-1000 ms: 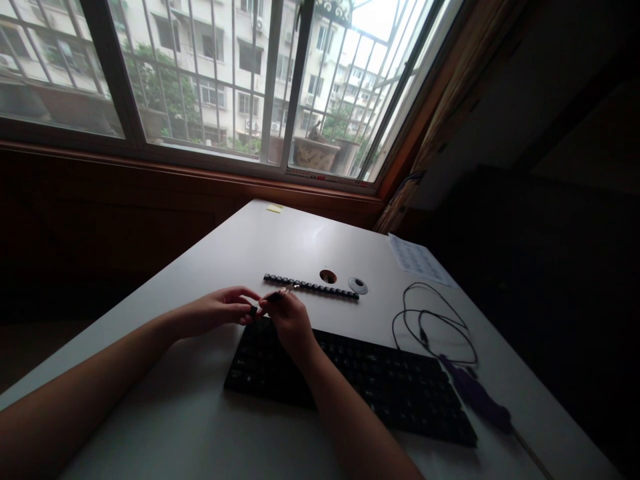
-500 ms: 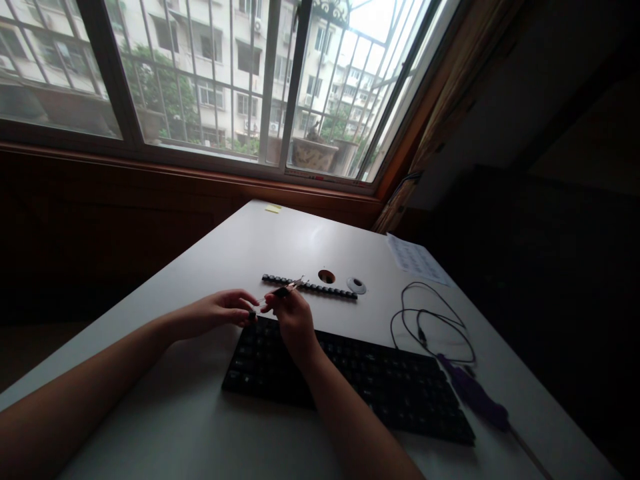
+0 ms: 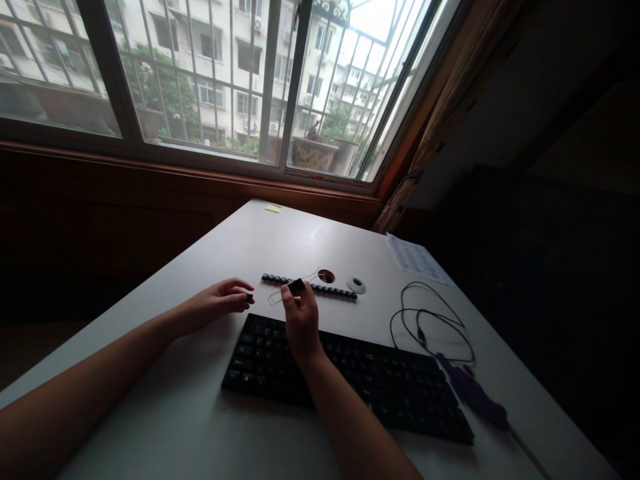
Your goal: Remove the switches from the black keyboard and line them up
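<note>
My left hand (image 3: 227, 298) pinches a small black keycap (image 3: 249, 298) between thumb and fingers, just above the keyboard's far left corner. In my right hand (image 3: 301, 320) is a wire keycap puller (image 3: 297, 287), gripped by its black middle, with thin wire loops sticking out at both ends. The black keyboard (image 3: 380, 373) lies below my hands, partly hidden by my right hand and forearm. Beyond it a row of black keycaps (image 3: 336, 289) stretches across the white table, and the puller covers part of that row.
A round hole (image 3: 327, 276) and a grey ring-shaped cover (image 3: 356, 285) are behind the keycaps. On the right lie a coiled black cable (image 3: 423, 313), a purple-handled tool (image 3: 475, 393) and a printed sheet (image 3: 417, 259). Yellow sticky notes (image 3: 273, 208) lie at the far edge.
My hands have moved apart. The right one, with the puller, shifted right and turned the tool; the left one, with the keycap, rose slightly away from the keyboard.
</note>
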`<state>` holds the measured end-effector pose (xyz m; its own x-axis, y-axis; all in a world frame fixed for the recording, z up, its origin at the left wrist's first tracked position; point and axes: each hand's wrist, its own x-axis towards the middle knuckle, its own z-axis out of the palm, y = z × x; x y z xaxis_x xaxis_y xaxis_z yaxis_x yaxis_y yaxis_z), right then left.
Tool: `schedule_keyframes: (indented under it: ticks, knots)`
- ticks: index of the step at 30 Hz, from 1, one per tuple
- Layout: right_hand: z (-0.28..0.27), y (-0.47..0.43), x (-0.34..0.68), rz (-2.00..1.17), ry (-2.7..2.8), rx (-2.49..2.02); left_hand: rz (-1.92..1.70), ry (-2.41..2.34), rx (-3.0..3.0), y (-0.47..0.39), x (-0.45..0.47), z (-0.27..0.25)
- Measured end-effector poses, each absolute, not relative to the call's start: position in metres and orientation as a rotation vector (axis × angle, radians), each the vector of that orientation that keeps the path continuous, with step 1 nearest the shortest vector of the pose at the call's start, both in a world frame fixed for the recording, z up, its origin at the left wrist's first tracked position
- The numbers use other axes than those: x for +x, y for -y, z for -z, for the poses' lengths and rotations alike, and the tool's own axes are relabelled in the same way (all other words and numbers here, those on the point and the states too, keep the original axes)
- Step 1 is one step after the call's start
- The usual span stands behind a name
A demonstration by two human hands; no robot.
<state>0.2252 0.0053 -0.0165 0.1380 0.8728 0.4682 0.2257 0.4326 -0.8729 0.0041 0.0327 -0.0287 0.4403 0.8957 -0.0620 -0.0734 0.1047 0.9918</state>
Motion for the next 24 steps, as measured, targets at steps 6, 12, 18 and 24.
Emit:
schedule_keyframes:
  ticks: [6, 12, 18, 24]
  knots:
    - [0.0174, -0.0042, 0.2242, -0.659, 1.382, -1.09, -0.879, -0.861, 1.232, -0.031, 0.0062, 0.0255]
    - [0.0166, -0.0011, 0.2223, -0.759, 1.387, -1.039, -0.877, -0.848, 1.245, -0.0317, 0.0056, 0.0262]
    - [0.0155, -0.0006, 0.2223, -0.785, 1.468, -1.077, -0.873, -0.849, 1.291, -0.0322, 0.0044, 0.028]
    - [0.0134, -0.0009, 0.2211, -0.762, 1.679, -1.085, -0.889, -0.827, 1.341, -0.0323, 0.0039, 0.0291]
